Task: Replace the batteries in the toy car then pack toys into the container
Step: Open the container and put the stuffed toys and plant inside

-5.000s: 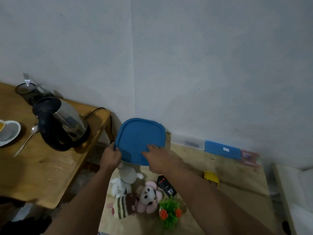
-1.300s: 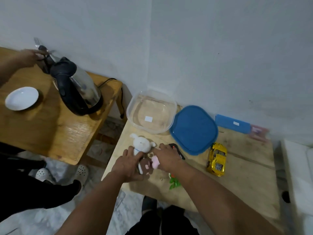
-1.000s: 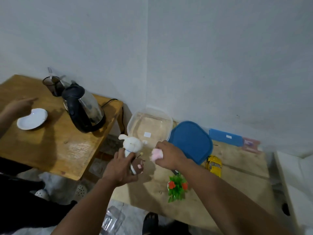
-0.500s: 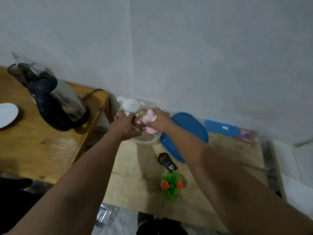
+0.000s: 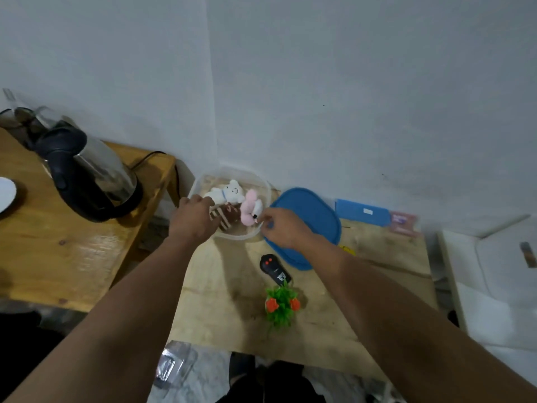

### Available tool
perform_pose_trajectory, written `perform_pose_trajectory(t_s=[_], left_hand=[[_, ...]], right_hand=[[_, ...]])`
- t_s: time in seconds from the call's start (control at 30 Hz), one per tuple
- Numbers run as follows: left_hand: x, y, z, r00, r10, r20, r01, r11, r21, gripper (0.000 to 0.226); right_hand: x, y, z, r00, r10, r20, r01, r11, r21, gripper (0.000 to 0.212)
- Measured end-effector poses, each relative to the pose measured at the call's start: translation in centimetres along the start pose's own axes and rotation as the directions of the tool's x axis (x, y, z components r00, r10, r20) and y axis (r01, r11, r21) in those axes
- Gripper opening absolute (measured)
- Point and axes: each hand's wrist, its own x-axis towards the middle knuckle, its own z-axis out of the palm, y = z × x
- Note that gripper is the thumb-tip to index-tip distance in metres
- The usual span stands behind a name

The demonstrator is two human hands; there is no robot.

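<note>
Toys, white & pink, sit in container. Left hand grips striped toy at rim; right hand loose, empty beside it. Risk: tugging toy tips container.

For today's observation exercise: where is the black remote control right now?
In the head view, the remote control lies on the light wooden table, between the blue lid and the small green plant.

Both arms outstretched, left hand curled, right hand loosely open
</note>
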Motion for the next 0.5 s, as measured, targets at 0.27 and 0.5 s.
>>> perform_pose_trajectory(t_s=[0.27,0.5], left_hand=[[-2.5,-1.1,0.4,0.981,-0.191,-0.026,0.188,0.978,-0.094,0.063],[-2.7,-1.5,1.9,0.958,-0.288,0.012,0.283,0.934,-0.216,0.072]], right_hand=[[-8.7,0.7,4.0,0.867,0.206,0.454,0.097,0.824,-0.559,0.109],[-11.5,3.5,10.8,0.956,0.081,0.283,0.107,0.8,-0.59,0.055]])
